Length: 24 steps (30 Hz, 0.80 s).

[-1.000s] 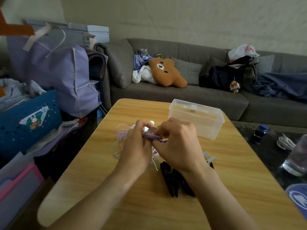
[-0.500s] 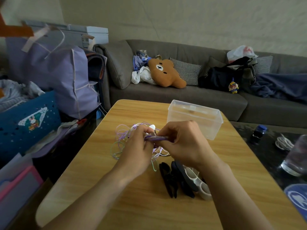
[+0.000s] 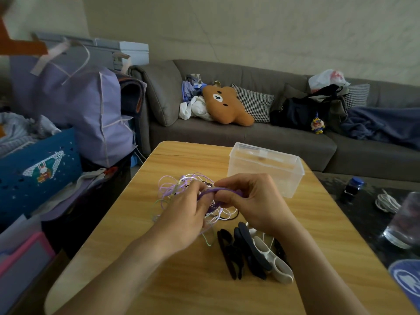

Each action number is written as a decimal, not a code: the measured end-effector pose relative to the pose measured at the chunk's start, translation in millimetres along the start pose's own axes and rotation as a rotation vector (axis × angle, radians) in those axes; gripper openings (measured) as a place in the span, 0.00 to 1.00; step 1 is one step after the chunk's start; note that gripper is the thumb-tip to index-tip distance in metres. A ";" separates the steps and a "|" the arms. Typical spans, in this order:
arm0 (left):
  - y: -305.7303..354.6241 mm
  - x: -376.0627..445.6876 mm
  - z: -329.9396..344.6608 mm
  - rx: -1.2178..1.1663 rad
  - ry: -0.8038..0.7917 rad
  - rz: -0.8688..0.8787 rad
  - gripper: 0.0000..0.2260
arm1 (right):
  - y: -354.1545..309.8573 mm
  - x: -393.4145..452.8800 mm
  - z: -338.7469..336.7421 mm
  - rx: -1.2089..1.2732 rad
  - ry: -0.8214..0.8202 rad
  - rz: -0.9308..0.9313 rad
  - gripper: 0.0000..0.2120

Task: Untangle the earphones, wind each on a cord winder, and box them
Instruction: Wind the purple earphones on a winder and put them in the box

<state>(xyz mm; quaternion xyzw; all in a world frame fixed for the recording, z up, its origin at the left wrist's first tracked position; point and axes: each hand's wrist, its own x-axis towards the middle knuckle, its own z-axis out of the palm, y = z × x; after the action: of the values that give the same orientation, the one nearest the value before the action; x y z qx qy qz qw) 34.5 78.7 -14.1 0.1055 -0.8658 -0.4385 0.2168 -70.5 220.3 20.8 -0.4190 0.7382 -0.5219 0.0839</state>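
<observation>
Head view: the two hands meet over the middle of the wooden table (image 3: pixel 141 258), and their fingers cover much of what they work on. The left hand (image 3: pixel 184 214) and the right hand (image 3: pixel 252 201) each curl their fingers around a purple cord winder (image 3: pixel 214 191), a flat strip spanning the gap between them; only its upper edge and a short purple end near the right thumb show, so its full shape cannot be made out. Whether any cord is already wrapped on it is hidden by the fingertips.

Under and behind the hands lies the tangle of earphones (image 3: pixel 172 189), thin lilac, white and pale green loops spread on the tabletop. Most of the tangle sits to the left of and beneath the grip, with some white and dark strands trailing out below the right hand. The individual earbuds are too small and too covered to pick out.

Nearer the camera, just right of the left wrist, spare cord winders (image 3: pixel 250 253) lie in a loose pile, dark ones beside a white one, partly hidden by the right forearm. The clear plastic box (image 3: pixel 266 169) stands open beyond the right hand, apart from it. A grey sofa (image 3: pixel 261 142) with a brown bear cushion (image 3: pixel 225 105) fills the background.
</observation>
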 end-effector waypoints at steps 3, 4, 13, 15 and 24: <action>-0.6 0.9 -1.0 -0.066 0.025 -0.032 0.06 | 0.2 1.1 5.2 0.039 0.004 0.001 0.12; -0.1 0.9 -1.2 -0.097 0.030 -0.041 0.06 | 0.2 1.1 6.8 0.043 0.012 0.006 0.13; 7.4 2.7 -0.1 -0.296 0.109 -0.091 0.07 | 3.8 2.3 9.9 0.118 -0.003 0.096 0.09; 8.5 3.3 1.1 -0.339 0.116 -0.109 0.07 | 4.5 3.0 12.8 0.054 0.001 0.097 0.09; 16.2 -1.5 -4.6 -0.363 -0.004 -0.134 0.07 | 9.5 1.9 21.1 -0.120 0.056 0.088 0.12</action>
<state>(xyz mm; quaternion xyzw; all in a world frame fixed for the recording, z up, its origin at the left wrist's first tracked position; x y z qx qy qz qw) 38.1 85.6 0.9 0.1211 -0.7639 -0.6012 0.2008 -64.9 205.1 4.2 -0.3755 0.7880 -0.4841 0.0609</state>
